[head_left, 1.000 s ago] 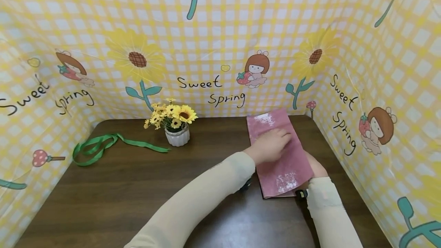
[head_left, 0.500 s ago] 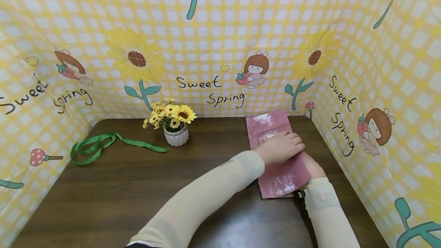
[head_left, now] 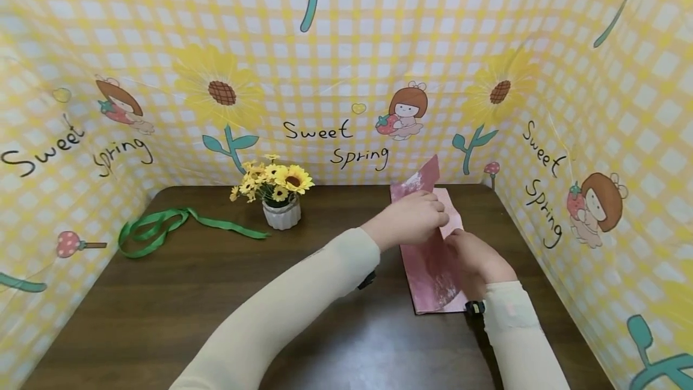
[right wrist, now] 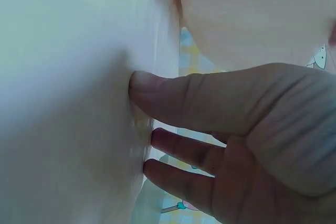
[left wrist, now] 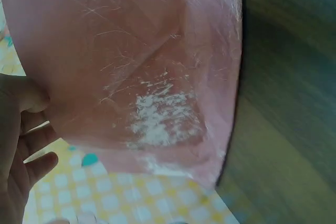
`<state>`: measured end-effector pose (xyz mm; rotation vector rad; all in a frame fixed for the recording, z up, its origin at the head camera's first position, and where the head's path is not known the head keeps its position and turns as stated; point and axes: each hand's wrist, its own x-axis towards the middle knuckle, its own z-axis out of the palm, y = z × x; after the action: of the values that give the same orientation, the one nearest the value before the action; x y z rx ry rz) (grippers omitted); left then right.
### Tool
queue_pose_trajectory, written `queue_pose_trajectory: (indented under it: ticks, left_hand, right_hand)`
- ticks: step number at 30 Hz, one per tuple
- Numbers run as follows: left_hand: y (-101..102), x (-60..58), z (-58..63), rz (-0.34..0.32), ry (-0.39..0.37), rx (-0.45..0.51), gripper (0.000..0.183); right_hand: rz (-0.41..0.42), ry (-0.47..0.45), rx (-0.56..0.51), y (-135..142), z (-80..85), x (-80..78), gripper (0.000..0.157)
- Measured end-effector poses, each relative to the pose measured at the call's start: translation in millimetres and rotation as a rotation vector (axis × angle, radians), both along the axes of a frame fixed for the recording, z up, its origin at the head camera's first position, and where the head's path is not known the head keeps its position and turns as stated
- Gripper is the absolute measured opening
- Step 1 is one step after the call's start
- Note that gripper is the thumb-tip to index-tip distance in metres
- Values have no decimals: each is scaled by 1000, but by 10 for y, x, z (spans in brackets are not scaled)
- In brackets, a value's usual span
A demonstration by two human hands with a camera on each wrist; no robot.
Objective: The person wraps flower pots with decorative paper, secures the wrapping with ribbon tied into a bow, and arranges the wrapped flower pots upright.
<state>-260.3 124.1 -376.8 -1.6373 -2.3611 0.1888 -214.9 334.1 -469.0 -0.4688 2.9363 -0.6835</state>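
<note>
Lying at my far left, a green ribbon [head_left: 224,225] loops over the brown table [head_left: 135,306], its tail reaching near the white pot [head_left: 283,213] of yellow flowers [head_left: 273,182]. Farther right, my left hand [head_left: 410,219] pinches the edge of the pink sheet [head_left: 422,272] between thumb and fingers, bending it up over the right part of the table. Just beside, my right hand [head_left: 479,256] reaches its thumb and fingers out fairly straight, tips touching the pale layer [head_left: 452,215] beneath.
</note>
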Motion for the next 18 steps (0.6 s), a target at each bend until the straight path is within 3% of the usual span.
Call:
queue_pose_trajectory:
  ticks: [3,6,18]
  left_hand:
    - [-215,-11,-33,19,-8,44,25]
    - [-370,-21,-66,9,8,73,24]
    - [-906,30,-98,-36,55,102,17]
  right_hand:
    - [62,35,126,-17,-24,-32,27]
    - [76,59,177,14,-52,-61,35]
    - [45,37,225,21,-106,-71,40]
